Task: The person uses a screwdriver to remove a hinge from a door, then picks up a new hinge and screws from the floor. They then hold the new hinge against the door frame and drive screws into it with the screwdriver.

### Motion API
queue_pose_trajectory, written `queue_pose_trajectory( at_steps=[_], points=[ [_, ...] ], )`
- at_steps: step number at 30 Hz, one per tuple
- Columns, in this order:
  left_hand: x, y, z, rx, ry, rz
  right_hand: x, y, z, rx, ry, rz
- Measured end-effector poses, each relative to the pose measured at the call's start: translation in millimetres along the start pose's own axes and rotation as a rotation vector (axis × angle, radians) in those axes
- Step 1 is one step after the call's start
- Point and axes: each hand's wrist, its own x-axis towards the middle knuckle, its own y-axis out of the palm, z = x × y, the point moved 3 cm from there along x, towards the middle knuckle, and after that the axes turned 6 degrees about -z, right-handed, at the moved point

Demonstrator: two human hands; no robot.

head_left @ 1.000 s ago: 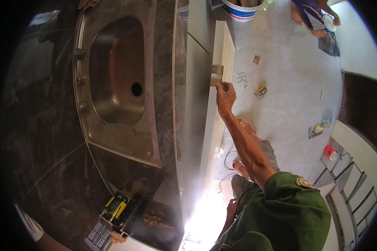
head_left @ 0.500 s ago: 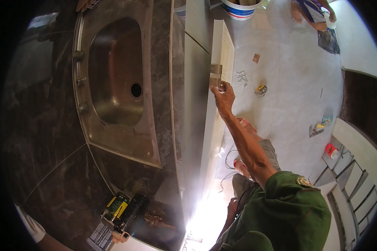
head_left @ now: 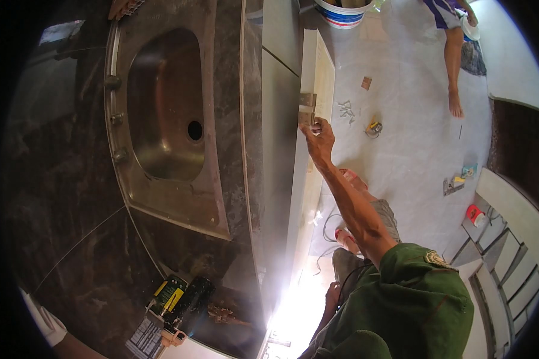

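My right hand (head_left: 319,139) reaches out with its fingers pinched at a metal hinge-like fitting (head_left: 306,109) on the upper part of a long white panel (head_left: 318,66). Part of the fitting is hidden by the fingers. The panel stands upright along the front of the counter. Low in the view, my left hand (head_left: 331,294) is mostly covered by the green shirt, close to a black cable; its fingers cannot be made out. On my left is a steel sink (head_left: 164,107) set in the dark counter (head_left: 72,179).
A dark tool with a yellow label (head_left: 176,296) lies on the counter. Small white pieces (head_left: 345,110), a tape measure (head_left: 374,128) and a brown piece (head_left: 366,82) lie on the floor. A bucket (head_left: 343,17) stands ahead. Another person's leg (head_left: 453,72) shows at upper right.
The other person's leg has stretched out over the floor toward me. My right hand stays at the fitting with hardly any movement.
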Motion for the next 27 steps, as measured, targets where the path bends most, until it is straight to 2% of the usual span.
queue_pose_trajectory(
  at_steps=[27],
  points=[
    [4.4, -1.9, 1.2, -0.009, 0.024, -0.017, 5.3, -0.3, -4.6, 0.059, 0.003, 0.064]
  ],
)
